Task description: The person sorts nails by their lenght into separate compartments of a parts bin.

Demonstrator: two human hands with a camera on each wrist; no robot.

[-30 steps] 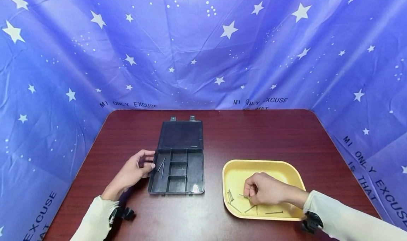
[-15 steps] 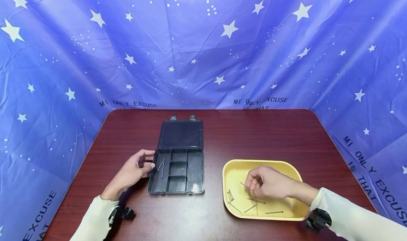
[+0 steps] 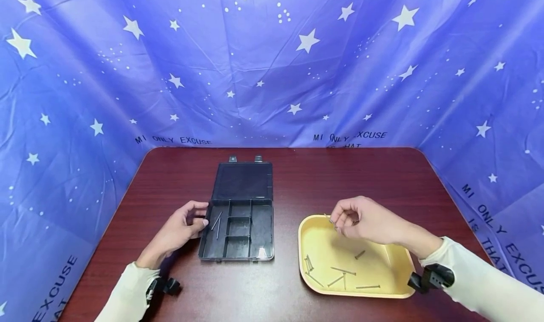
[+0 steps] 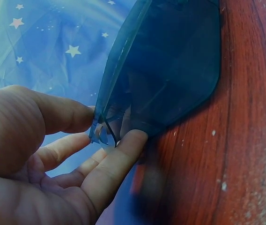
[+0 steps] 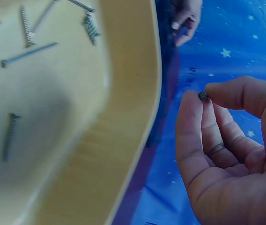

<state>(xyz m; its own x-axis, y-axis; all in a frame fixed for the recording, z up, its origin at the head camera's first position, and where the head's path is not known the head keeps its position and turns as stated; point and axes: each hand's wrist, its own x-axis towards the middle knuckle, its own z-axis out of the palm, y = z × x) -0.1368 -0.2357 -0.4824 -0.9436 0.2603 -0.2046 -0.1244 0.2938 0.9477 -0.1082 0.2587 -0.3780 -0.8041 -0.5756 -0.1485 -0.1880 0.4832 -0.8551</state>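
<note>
My left hand point(image 3: 175, 228) grips the left edge of a dark see-through compartment box point(image 3: 261, 237), thumb and fingertips on its wall in the left wrist view. The box's lid point(image 3: 243, 180) is folded back, away from me. Two thin nails point(image 3: 218, 228) lie crossed in its long left compartment. Over the far rim of the yellow tray point(image 3: 312, 234), my right hand point(image 3: 369, 222) pinches a nail point(image 5: 202, 95) between thumb and index finger. Its round head faces the right wrist camera, and the rest is mostly hidden by the fingers.
Several nails and screws lie loose in the tray, among them a short screw point(image 3: 360, 254) and a long nail point(image 3: 367, 286). The dark red table point(image 3: 280, 293) shows between box and tray. A blue star-printed curtain point(image 3: 263, 53) surrounds the table.
My right hand has risen from the tray's floor towards its far rim with the nail, uncovering the short screw and a long nail. The left hand and the box stay put.
</note>
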